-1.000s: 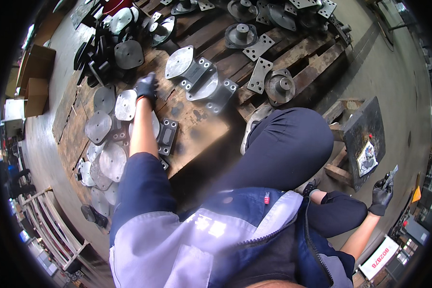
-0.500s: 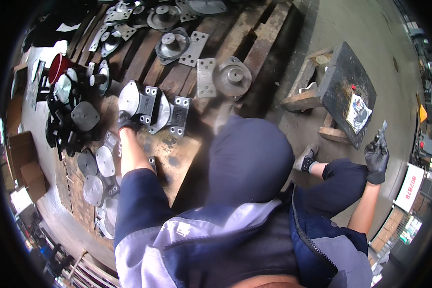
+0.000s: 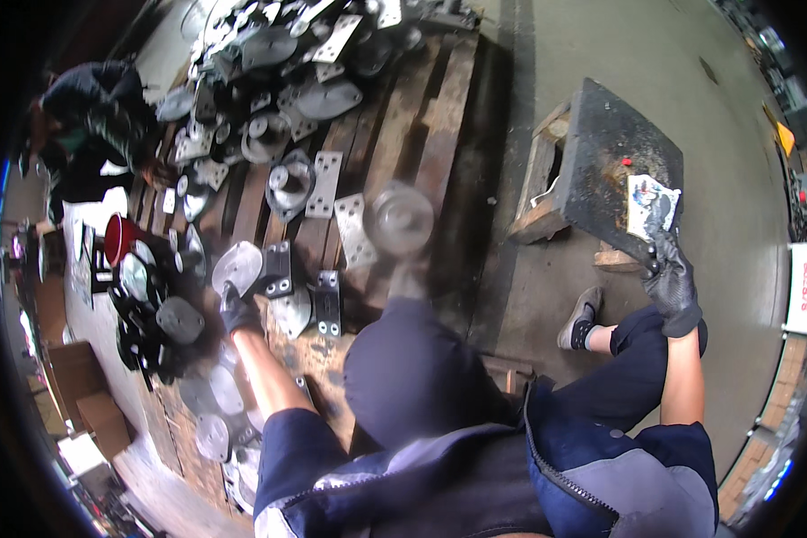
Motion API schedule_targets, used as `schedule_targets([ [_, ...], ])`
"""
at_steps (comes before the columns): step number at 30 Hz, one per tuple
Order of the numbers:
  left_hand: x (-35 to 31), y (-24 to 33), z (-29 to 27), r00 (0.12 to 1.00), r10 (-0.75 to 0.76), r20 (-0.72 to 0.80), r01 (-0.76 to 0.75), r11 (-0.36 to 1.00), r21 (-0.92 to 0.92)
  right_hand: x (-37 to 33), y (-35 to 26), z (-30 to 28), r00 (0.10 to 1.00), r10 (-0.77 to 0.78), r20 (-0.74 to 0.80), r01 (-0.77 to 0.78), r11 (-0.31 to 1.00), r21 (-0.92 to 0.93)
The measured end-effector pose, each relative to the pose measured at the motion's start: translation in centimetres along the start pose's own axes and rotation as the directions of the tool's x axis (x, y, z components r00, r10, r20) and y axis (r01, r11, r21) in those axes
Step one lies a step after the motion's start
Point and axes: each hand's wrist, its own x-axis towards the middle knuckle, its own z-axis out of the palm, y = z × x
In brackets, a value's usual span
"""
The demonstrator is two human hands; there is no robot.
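My left hand (image 3: 239, 314), in a dark glove, grips the near edge of a metal engine-mount-like part with an oval grey plate (image 3: 238, 267) and a dark bracket (image 3: 278, 271) with holes. A similar part's holed bracket (image 3: 329, 303) stands just to its right. My right hand (image 3: 674, 291), also gloved, is closed around a small thin tool, mostly hidden by the fingers. Its tip is at a white sheet (image 3: 638, 202) smeared with dark paste. That sheet lies on a black-topped wooden stand (image 3: 592, 161).
Similar metal parts (image 3: 287, 184) are spread over a slatted wooden pallet (image 3: 430, 99), piled at its far end. Dark parts (image 3: 148, 314) and a red bucket (image 3: 119, 239) stand at left. Beyond them another person (image 3: 99, 117) reaches toward the pallet. Cardboard boxes (image 3: 85, 377) sit far left.
My right hand has moved from beside the stand to the white sheet, bringing the tool's tip there. My left hand stays on the metal part. The view has shifted, bringing another person in.
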Motion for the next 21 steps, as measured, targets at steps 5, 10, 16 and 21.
schedule_targets([
  [5, -1.5, 9.5, 9.2, 0.979, 0.193, -0.058, -0.148, 0.882, 0.447, -0.1, 0.1, -0.3, 0.991, 0.02, -0.129, -0.034, 0.994, -0.106],
  [10, -6.9, 14.9, 18.9, 0.965, 0.225, 0.132, -0.261, 0.811, 0.524, -1.6, 0.7, -4.7, 0.999, 0.005, 0.046, -0.002, 0.998, -0.061],
  [16, -16.6, 20.9, 31.1, 0.731, 0.142, 0.668, -0.525, 0.742, 0.418, -1.4, 2.2, -9.0, 1.0, 0.004, -0.021, -0.007, 0.988, -0.153],
  [21, -22.4, 22.3, 42.1, 0.375, 0.104, 0.921, -0.783, 0.567, 0.255, -0.6, 1.7, -9.7, 0.984, -0.11, -0.14, 0.07, 0.962, -0.266],
])
